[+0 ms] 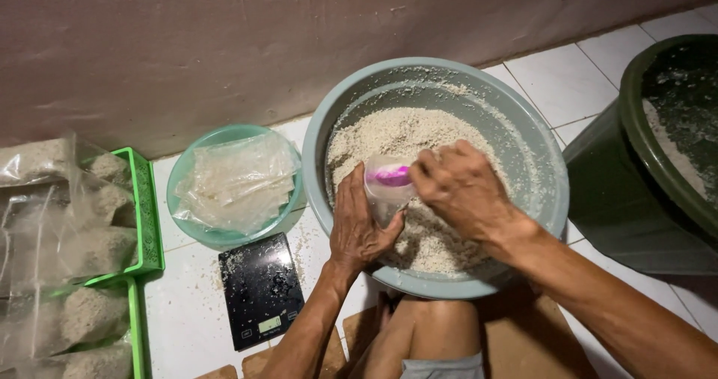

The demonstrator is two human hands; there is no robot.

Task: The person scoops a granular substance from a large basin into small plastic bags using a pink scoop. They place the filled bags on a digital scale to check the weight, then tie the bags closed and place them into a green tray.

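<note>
A large grey-green basin [550, 199] stands on the floor, filled with pale grain [396, 128]. Over the grain my left hand [357, 226] grips a small clear plastic bag [386, 192] from below and holds it upright. Beside it my right hand [460, 188] is closed on a pink scoop [394, 175] whose end sits at the bag's mouth. My bare knee [430, 334] rests just in front of the basin.
A smaller teal bowl [187, 173] holds a stack of clear bags [239, 181]. A black digital scale [260, 289] lies in front of it. Green trays [147, 222] at the left carry several filled bags. A dark green bin [636, 177] stands at the right.
</note>
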